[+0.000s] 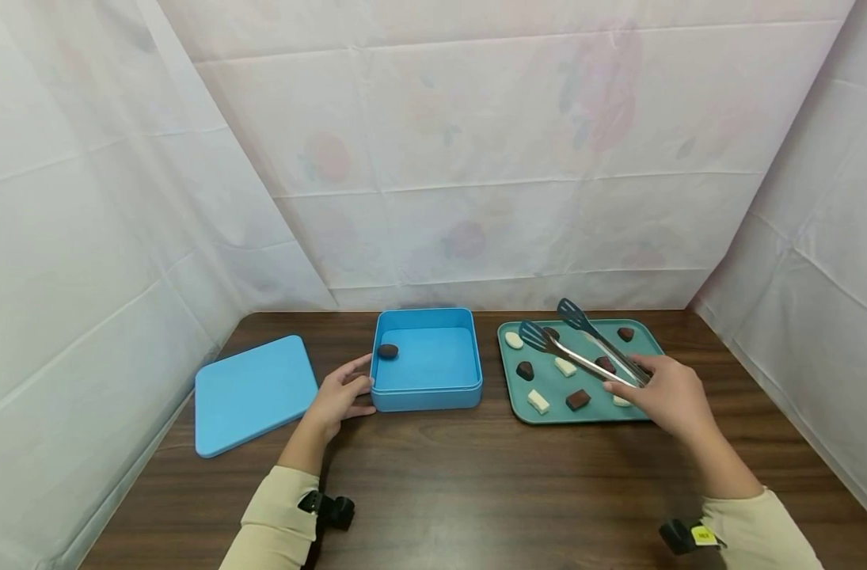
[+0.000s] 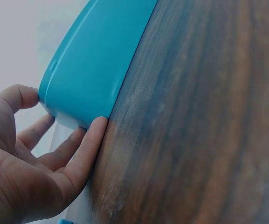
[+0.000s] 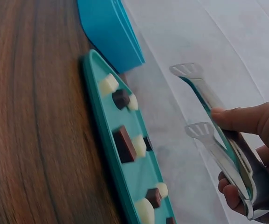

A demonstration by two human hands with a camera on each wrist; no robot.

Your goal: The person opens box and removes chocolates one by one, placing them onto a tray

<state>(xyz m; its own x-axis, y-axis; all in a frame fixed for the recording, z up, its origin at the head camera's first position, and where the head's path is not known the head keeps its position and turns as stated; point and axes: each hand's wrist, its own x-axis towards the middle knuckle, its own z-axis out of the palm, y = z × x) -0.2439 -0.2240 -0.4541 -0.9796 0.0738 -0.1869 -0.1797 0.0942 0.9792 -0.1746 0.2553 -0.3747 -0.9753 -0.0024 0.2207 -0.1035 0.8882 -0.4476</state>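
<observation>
A blue square box (image 1: pixel 427 400) stands lidless in the middle of the table, one dark oval chocolate (image 1: pixel 387 351) inside near its left wall. My left hand (image 1: pixel 342 397) touches the box's left side with spread fingertips, seen also against the blue wall in the left wrist view. Above the green tray (image 1: pixel 648 342) my right hand (image 1: pixel 677 398) grips metal tongs (image 1: pixel 584 362), their slotted heads apart and nothing seen between them. Dark and white chocolates, such as a brown block (image 1: pixel 578 400) and a white bar (image 1: pixel 538 401), lie scattered on the tray.
A flat blue lid (image 1: pixel 256 397) lies on the wooden table (image 1: pixel 433 483) to the left of the box. Pale cloth (image 1: pixel 433 158) hangs behind the table and along both sides.
</observation>
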